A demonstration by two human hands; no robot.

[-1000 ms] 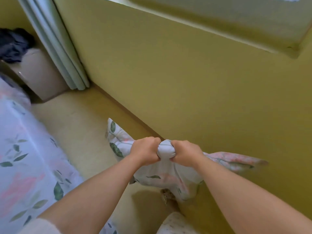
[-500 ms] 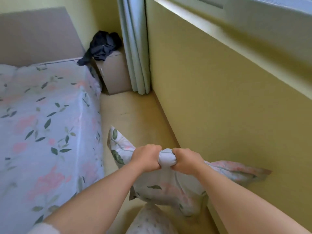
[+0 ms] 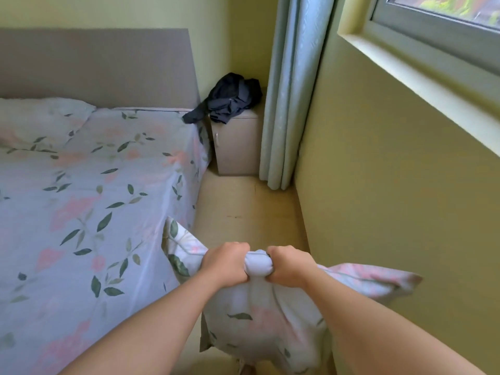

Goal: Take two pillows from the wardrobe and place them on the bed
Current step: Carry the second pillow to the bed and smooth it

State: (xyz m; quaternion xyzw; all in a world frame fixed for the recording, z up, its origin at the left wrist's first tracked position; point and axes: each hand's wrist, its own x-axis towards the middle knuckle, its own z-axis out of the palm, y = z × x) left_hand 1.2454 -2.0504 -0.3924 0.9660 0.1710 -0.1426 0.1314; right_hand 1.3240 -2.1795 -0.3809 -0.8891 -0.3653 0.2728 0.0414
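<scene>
Two fists | left hand [image 3: 226,263] and right hand [image 3: 288,266] clench pillow [image 3: 257,326] top edge | hangs down (long axis left-right)

The bed [image 3: 81,212] fills the left of frame, headboard [image 3: 94,66] across the upper left behind it, the far pillow [image 3: 40,123] lying on it by that headboard. Right of the bed's far corner sits the nightstand [image 3: 238,150] — a heap of clothing [image 3: 230,101] on top. The curtain [image 3: 292,90] hangs right of that, the window [image 3: 433,25] upper right. Lower centre, your left hand [image 3: 227,263] and right hand [image 3: 289,266] grip the held pillow [image 3: 257,323] side by side — over the floor strip [image 3: 243,207] between bed and wall [image 3: 378,185].
</scene>
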